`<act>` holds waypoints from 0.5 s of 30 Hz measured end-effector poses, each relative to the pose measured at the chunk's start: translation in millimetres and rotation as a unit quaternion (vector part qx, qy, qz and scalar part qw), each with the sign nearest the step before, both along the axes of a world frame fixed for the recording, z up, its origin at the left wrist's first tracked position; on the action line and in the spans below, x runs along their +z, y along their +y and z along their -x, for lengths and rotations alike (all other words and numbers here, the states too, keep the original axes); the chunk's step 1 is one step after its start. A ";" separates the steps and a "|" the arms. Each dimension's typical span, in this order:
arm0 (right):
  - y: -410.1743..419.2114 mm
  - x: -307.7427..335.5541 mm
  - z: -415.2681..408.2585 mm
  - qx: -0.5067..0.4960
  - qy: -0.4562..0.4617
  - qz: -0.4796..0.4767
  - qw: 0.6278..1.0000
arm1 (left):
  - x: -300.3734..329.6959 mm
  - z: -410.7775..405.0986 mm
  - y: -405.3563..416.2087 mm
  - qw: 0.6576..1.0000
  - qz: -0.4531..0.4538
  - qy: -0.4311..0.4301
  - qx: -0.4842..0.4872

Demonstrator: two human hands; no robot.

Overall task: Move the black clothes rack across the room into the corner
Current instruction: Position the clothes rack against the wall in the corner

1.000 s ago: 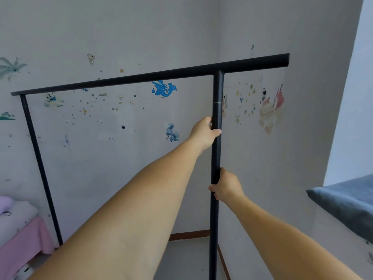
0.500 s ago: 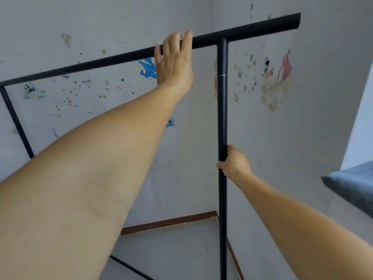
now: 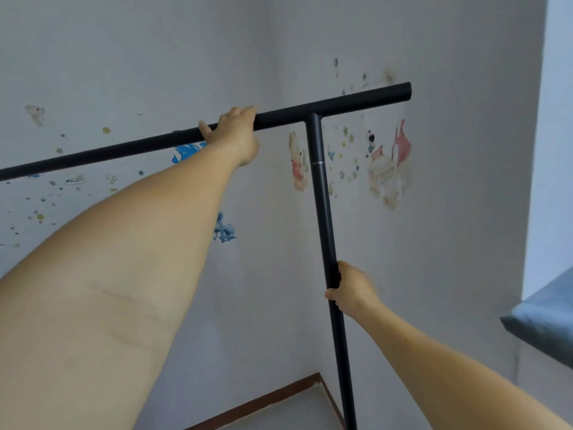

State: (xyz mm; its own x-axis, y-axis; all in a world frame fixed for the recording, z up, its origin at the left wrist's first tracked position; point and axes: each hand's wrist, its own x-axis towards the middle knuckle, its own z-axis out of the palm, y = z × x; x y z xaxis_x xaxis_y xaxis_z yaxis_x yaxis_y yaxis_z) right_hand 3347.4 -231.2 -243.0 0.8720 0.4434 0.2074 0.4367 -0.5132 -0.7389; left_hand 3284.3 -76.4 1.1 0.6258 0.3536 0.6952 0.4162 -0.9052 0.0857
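Note:
The black clothes rack point(image 3: 319, 187) stands close to the room corner, its top bar running from the left edge up to the right, and its right upright post dropping to the floor. My left hand point(image 3: 237, 135) is wrapped over the top bar just left of the T-joint. My right hand point(image 3: 348, 290) grips the upright post about halfway down. The rack's left post and its base are out of view.
Two white walls with cartoon stickers meet in a corner point(image 3: 276, 212) just behind the rack. A brown skirting board point(image 3: 273, 398) lines the floor below. A grey cushioned edge point(image 3: 545, 324) juts in at the right.
My left hand left the upright post, reached up and closed over the top bar. The rack has come nearer the corner, and my right hand has kept its grip on the post.

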 end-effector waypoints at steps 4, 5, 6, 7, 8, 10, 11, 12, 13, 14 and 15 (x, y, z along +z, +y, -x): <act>15.1 -1.3 -12.0 -0.014 -0.005 0.005 1.000 | -1.9 -12.0 13.8 1.000 -0.013 -0.002 0.009; 18.5 -1.9 -14.6 -0.015 -0.007 0.008 1.000 | -3.7 -14.6 17.8 1.000 -0.017 -0.003 0.006; 23.9 -1.6 -18.2 -0.017 -0.008 0.008 1.000 | -3.9 -16.8 23.3 1.000 -0.022 -0.007 0.002; 28.2 -2.0 -21.3 -0.016 -0.009 0.010 1.000 | -4.5 -18.6 28.2 1.000 -0.025 -0.009 -0.001; 32.5 -1.7 -24.5 -0.016 -0.009 0.012 1.000 | -4.8 -20.0 32.8 1.000 -0.028 -0.008 -0.004; 43.4 -1.3 -30.3 -0.018 -0.012 0.018 1.000 | -5.6 -23.0 43.4 0.999 -0.032 -0.002 -0.009; 48.2 -2.2 -32.9 -0.019 -0.013 0.020 1.000 | -6.2 -24.6 48.0 0.999 -0.033 0.002 -0.012; 54.8 -2.0 -36.3 -0.019 -0.015 0.021 0.999 | -5.9 -26.2 54.0 0.999 -0.033 0.004 -0.014; 60.4 -2.2 -39.4 -0.019 -0.016 0.022 0.999 | -5.8 -27.9 59.3 0.999 -0.032 0.006 -0.017; 65.5 -2.4 -42.2 -0.019 -0.016 0.023 0.999 | -6.2 -29.3 64.0 0.999 -0.031 0.008 -0.018; 72.0 -2.7 -45.4 -0.018 -0.016 0.024 0.999 | -6.3 -30.6 69.6 0.999 -0.028 0.010 -0.020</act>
State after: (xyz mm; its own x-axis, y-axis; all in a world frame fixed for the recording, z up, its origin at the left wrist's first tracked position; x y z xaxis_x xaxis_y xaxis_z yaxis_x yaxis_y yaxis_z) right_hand 3392.8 -159.2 -245.7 0.8812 0.4215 0.2139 0.4395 -0.5640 -0.6991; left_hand 3315.0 -6.8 -5.2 0.6532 0.2884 0.7002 0.3806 -0.9244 0.0257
